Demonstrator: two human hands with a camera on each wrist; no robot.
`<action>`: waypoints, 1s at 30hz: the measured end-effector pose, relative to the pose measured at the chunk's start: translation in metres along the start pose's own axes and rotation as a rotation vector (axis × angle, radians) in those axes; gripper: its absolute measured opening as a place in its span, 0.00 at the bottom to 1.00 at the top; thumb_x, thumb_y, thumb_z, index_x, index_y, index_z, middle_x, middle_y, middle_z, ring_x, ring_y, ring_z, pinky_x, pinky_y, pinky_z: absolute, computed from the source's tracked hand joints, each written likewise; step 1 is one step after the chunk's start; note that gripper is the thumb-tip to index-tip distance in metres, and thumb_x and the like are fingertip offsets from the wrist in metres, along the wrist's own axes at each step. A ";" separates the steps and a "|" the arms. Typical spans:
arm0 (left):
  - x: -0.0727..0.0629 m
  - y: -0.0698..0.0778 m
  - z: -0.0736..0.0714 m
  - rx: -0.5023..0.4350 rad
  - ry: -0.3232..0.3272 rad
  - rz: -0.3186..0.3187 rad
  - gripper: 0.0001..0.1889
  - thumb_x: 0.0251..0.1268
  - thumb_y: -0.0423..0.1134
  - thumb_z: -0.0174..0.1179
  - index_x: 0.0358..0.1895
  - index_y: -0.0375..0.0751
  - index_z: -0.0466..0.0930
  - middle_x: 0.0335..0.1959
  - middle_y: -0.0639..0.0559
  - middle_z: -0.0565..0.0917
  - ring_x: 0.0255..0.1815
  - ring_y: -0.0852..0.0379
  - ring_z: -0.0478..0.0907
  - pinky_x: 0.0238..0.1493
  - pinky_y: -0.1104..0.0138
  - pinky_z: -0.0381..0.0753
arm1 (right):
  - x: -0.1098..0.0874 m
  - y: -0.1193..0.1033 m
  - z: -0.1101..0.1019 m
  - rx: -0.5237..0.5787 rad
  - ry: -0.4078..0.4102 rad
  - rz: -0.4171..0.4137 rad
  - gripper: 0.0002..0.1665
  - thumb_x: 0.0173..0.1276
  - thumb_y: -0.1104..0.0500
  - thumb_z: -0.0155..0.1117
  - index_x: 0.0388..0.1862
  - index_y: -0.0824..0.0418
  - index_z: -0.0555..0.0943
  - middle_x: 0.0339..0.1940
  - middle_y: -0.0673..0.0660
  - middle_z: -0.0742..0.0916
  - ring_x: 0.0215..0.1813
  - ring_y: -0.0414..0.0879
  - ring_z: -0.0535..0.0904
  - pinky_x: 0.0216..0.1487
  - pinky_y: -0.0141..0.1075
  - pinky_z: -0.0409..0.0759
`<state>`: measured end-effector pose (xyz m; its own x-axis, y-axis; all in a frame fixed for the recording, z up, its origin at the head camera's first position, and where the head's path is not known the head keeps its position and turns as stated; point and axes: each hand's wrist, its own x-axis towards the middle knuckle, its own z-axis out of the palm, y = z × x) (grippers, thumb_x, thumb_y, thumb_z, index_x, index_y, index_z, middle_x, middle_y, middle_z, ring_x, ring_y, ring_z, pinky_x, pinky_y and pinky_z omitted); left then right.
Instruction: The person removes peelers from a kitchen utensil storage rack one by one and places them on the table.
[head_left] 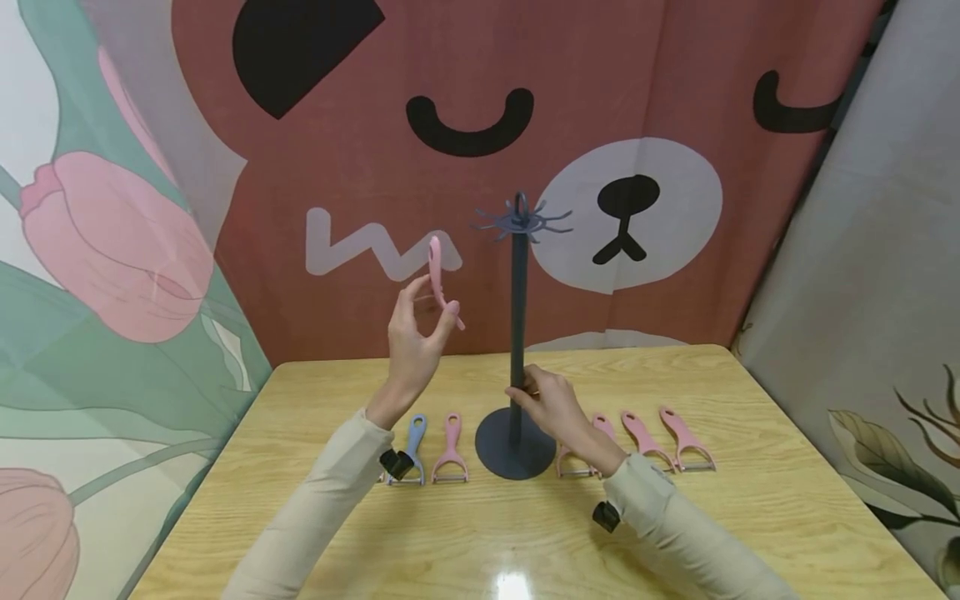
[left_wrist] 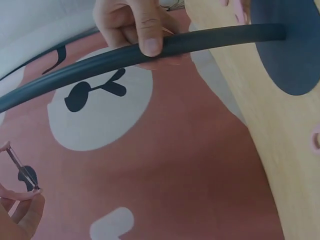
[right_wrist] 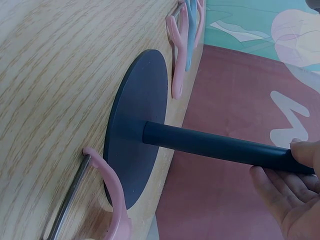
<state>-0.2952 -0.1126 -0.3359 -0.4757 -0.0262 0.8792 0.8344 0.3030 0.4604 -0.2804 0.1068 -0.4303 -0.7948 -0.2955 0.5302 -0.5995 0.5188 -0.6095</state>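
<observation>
My left hand (head_left: pixel 416 346) pinches a pink Y-shaped peeler (head_left: pixel 436 271) between thumb and fingers, raised to the left of the dark stand and a little below its top. In the left wrist view, the metal blade (left_wrist: pixel 21 166) of that peeler shows at the lower left. My right hand (head_left: pixel 551 404) grips the stand's pole (head_left: pixel 518 317) low down, just above the round base (head_left: pixel 491 446). Thumb and fingers wrap the pole in the right wrist view. A ring of hooks (head_left: pixel 517 223) with a loop crowns the stand and bears nothing.
Left of the base lie a pink peeler (head_left: pixel 452 446) and a blue peeler (head_left: pixel 417 433), the latter partly behind my left sleeve. Three pink peelers, one of them a peeler (head_left: pixel 681 433) at the far right, lie beyond my right forearm. A printed curtain (head_left: pixel 360 317) hangs behind the table.
</observation>
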 end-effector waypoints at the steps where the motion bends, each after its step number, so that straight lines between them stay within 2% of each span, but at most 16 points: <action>1: -0.001 0.000 -0.001 0.004 0.002 -0.004 0.26 0.61 0.24 0.66 0.63 0.30 0.70 0.47 0.39 0.79 0.46 0.42 0.81 0.51 0.51 0.78 | 0.000 0.000 0.000 0.001 0.000 0.001 0.09 0.67 0.61 0.69 0.41 0.65 0.81 0.30 0.54 0.87 0.33 0.46 0.86 0.33 0.34 0.85; 6: -0.006 0.014 -0.006 0.028 -0.009 -0.006 0.27 0.59 0.21 0.66 0.61 0.22 0.68 0.46 0.32 0.78 0.45 0.35 0.79 0.52 0.44 0.75 | -0.001 0.000 0.000 0.005 -0.002 0.005 0.08 0.67 0.62 0.69 0.41 0.65 0.81 0.30 0.54 0.87 0.34 0.46 0.86 0.34 0.34 0.85; 10: -0.008 0.027 -0.010 0.050 -0.017 -0.022 0.27 0.57 0.21 0.67 0.59 0.19 0.68 0.45 0.30 0.79 0.44 0.34 0.79 0.51 0.43 0.74 | -0.001 0.000 0.001 0.002 0.000 -0.003 0.09 0.67 0.62 0.70 0.41 0.65 0.81 0.30 0.54 0.87 0.33 0.46 0.86 0.33 0.34 0.85; 17: -0.018 0.024 -0.015 0.071 -0.042 -0.072 0.25 0.58 0.21 0.68 0.57 0.19 0.69 0.42 0.31 0.79 0.43 0.34 0.79 0.48 0.43 0.76 | -0.001 0.000 0.000 0.009 0.000 0.002 0.08 0.67 0.62 0.69 0.41 0.65 0.81 0.30 0.54 0.87 0.33 0.46 0.86 0.33 0.34 0.85; 23: -0.030 0.011 -0.023 0.085 -0.051 -0.095 0.24 0.57 0.20 0.67 0.56 0.17 0.69 0.40 0.27 0.79 0.40 0.32 0.80 0.42 0.40 0.80 | -0.001 0.001 0.000 0.009 -0.002 -0.001 0.09 0.67 0.61 0.69 0.41 0.65 0.81 0.31 0.54 0.87 0.34 0.46 0.86 0.34 0.34 0.85; 27: -0.040 -0.015 -0.031 0.090 -0.044 -0.101 0.26 0.57 0.21 0.68 0.57 0.18 0.69 0.40 0.28 0.79 0.39 0.34 0.82 0.41 0.45 0.83 | -0.001 0.000 0.000 0.012 -0.009 0.005 0.09 0.68 0.61 0.69 0.42 0.64 0.81 0.31 0.55 0.87 0.34 0.46 0.86 0.34 0.34 0.85; 30: -0.047 -0.033 -0.038 0.097 -0.047 -0.134 0.26 0.59 0.24 0.68 0.58 0.21 0.69 0.41 0.32 0.80 0.40 0.38 0.83 0.44 0.49 0.83 | 0.000 0.000 0.000 0.014 -0.006 0.008 0.08 0.68 0.61 0.69 0.41 0.64 0.81 0.31 0.55 0.87 0.34 0.46 0.86 0.35 0.34 0.85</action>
<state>-0.2904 -0.1576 -0.3875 -0.5957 -0.0284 0.8027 0.7326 0.3904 0.5575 -0.2803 0.1072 -0.4304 -0.8002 -0.2957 0.5217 -0.5941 0.5097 -0.6224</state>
